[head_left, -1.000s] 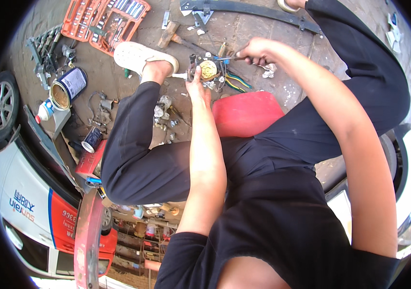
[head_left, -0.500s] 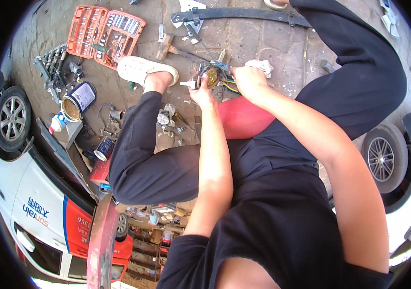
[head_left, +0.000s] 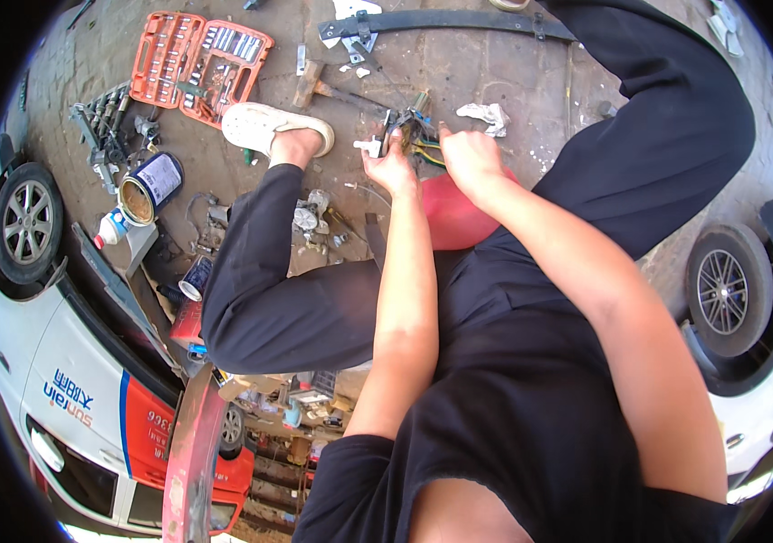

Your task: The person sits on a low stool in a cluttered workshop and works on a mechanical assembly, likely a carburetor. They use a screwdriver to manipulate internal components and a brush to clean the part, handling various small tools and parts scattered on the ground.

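My left hand (head_left: 393, 170) grips a small dark mechanical part (head_left: 394, 127), with its thumb up along the near side. A white plastic piece (head_left: 367, 147) sticks out to the left of that grip. My right hand (head_left: 474, 161) is just right of the part, fingers curled, the index finger toward it; whatever they hold is hidden. Between the hands run yellow and dark strands (head_left: 430, 156), too small to name surely. Below them, between my legs, is a red rounded surface (head_left: 454, 217). Left of the part lies a hammer (head_left: 310, 85), its handle pointing toward it.
An orange socket-set case (head_left: 196, 63) lies unfolded beyond my shoe (head_left: 269, 129). Along the far side stretches a dark metal strip (head_left: 450, 22). A crumpled white rag (head_left: 486, 118) is right of my hands. To the left stand an open can (head_left: 151, 188) and a car wheel (head_left: 26, 224).
The part in my left hand has turned, so its round brass-coloured face no longer shows. My right hand has shifted slightly downward and stands a little farther from the part.
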The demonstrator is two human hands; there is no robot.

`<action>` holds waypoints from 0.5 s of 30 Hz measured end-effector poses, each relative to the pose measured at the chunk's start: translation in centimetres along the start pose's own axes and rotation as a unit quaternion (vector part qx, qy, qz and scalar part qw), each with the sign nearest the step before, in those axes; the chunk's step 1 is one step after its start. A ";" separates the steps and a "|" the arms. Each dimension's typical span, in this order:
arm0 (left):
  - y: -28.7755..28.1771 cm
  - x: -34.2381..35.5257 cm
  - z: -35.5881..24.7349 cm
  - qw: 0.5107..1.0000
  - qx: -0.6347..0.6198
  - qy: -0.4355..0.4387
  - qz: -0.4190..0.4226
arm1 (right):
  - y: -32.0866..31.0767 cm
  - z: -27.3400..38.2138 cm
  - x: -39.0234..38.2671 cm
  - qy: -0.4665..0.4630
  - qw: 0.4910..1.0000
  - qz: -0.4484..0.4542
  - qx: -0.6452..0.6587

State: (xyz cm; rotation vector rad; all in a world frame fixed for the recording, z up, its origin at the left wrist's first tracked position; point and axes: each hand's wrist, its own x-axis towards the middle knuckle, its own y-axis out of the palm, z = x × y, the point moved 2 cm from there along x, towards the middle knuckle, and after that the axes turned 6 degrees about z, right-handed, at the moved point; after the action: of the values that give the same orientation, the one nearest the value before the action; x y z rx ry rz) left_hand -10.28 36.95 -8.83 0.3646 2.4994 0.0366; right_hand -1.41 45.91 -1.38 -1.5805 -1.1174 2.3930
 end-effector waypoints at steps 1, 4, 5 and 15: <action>0.4 0.0 -0.1 1.000 -0.011 -0.009 -0.002 | -0.2 -0.2 0.1 -0.016 1.000 -0.004 -0.023; 0.1 0.2 0.0 1.000 0.030 -0.003 0.003 | 0.0 -0.1 0.1 -0.051 0.995 -0.010 -0.082; -0.1 -0.1 -0.1 0.999 0.045 0.006 0.006 | 0.3 0.4 0.0 -0.046 0.995 -0.011 -0.093; -4.6 7.1 -0.2 0.991 0.065 -0.116 0.007 | -1.9 -3.4 1.7 0.052 0.947 0.023 0.318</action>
State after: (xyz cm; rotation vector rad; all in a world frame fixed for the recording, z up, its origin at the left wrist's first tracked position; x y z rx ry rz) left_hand -17.10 34.40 -13.24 0.4162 2.2736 -0.1560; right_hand -0.01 49.84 -2.24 -1.4703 -0.2339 2.3121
